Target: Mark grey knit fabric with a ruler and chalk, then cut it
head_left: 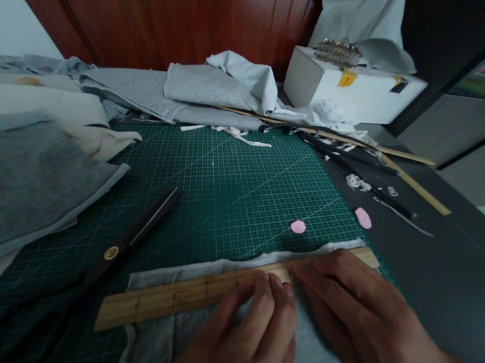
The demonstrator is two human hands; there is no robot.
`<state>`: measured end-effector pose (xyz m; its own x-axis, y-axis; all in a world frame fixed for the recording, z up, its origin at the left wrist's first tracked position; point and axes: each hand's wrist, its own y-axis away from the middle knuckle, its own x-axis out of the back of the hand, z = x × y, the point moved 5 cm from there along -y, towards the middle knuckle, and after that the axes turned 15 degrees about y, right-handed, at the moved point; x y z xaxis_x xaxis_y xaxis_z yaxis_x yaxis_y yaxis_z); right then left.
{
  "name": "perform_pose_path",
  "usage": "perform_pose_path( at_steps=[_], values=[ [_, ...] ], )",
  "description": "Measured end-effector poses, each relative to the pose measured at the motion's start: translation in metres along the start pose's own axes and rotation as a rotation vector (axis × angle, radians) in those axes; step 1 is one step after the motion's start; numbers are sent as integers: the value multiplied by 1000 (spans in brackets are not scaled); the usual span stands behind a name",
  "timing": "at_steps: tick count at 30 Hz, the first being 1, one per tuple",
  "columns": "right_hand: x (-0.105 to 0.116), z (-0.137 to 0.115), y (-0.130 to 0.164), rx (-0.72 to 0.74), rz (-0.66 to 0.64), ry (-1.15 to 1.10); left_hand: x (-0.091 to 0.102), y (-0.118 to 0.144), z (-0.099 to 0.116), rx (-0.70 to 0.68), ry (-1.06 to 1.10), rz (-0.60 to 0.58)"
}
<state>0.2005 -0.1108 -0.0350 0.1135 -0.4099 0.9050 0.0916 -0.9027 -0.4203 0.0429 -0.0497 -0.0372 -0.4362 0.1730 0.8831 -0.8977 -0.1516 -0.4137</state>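
Note:
A wooden ruler lies across a piece of grey fabric on the green cutting mat. My left hand rests flat on the fabric, fingertips touching the ruler's near edge. My right hand lies beside it, fingers pressing on the ruler's right part. Neither hand grips anything. Two pink chalk pieces sit past the ruler: one on the mat, the other just off its right edge.
Large black scissors lie on the mat at the left. Grey and white fabric piles crowd the left and back. A white box stands at the back right, with long wooden sticks along the dark table edge.

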Motion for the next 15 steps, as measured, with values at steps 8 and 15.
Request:
perform_pose_path(
  at_steps=[8,15],
  values=[
    [-6,2,3,-62,-1,-14,4,-4,-1,-30,-17,24],
    [0,9,5,110,85,180,11,-10,1,66,-23,19]
  ],
)
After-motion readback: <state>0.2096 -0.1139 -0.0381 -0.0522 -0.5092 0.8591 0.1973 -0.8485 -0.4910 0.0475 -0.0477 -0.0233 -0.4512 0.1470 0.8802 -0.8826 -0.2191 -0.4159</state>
